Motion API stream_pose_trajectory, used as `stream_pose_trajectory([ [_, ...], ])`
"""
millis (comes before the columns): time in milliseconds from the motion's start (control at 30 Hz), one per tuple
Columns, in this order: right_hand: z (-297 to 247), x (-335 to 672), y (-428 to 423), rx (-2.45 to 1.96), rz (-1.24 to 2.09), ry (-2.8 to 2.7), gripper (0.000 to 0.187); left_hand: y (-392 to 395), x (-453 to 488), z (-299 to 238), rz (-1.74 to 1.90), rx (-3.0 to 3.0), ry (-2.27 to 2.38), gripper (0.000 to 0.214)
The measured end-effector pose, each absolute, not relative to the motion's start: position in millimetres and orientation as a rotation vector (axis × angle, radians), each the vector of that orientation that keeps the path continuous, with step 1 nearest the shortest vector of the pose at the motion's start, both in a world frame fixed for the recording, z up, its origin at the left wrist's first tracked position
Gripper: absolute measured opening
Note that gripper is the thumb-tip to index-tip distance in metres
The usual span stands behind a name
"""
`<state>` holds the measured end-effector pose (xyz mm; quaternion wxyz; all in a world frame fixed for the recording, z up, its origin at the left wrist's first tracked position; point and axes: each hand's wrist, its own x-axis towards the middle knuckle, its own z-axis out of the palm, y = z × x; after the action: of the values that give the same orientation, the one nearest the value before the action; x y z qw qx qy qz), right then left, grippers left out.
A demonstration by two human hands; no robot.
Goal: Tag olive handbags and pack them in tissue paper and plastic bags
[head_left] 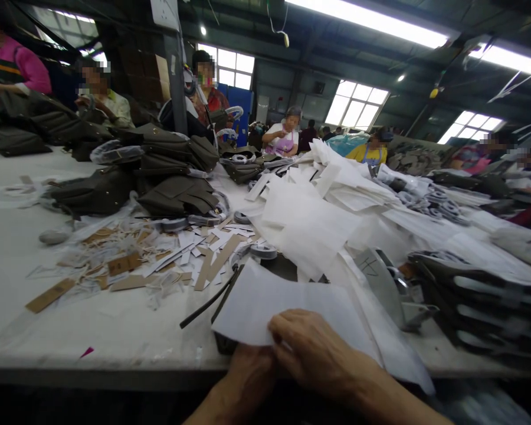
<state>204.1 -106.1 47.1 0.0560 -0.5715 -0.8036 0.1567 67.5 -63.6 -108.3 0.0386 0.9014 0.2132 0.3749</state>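
Right hand [312, 348] sits at the near edge of the tabletop [115, 336], fingers curled down and pinching the lower edge of a white sheet [265, 301]. Left hand [248, 375] is just below it, touching it, with its fingers tucked under the right hand and the sheet, so I can't tell its grip.

The white sheet lies flat, dead centre at the near edge, on top of a dark item [223, 343] that is mostly covered. A dark strap [206, 306] runs out from under it to the left.

Surface: a long pale tabletop, heavily cluttered.
- Left of centre: a scatter of cardboard tags [124, 264] and paper slips, loose and overlapping.
- Behind that: a pile of dark olive bags [177, 195], some in clear plastic.
- Centre-right: a big heap of white sheets [318, 218] running away toward the far end.
- Right: a stack of dark bags [478, 295], lying flat close to the right edge.
- A tape roll [264, 251] between the tags and the white heap.
- A small pink scrap [87, 352] near the front edge, well apart from the rest.

Room: a workshop hall with a dark roof, strip lights [371, 23] overhead and bright windows [356, 105] on the far wall. A pillar [174, 77] stands behind the olive bags. Other people work along the far and left sides of the tabletop, well apart from these hands.
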Motion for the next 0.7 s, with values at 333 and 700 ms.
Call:
stream_pose_trajectory([
  [333, -7.7, 224.2, -88.9, -1.384, 0.708, -2.198, 0.018, -73.6, 29.9, -72.2, 1.025, 2.75, 0.522, 0.028],
  [700, 1.8, 243.3, -71.9, -1.357, 0.991, -2.119, 0.01, -77.5, 14.0, -42.8, 1.285, 2.852, 0.44, 0.031],
])
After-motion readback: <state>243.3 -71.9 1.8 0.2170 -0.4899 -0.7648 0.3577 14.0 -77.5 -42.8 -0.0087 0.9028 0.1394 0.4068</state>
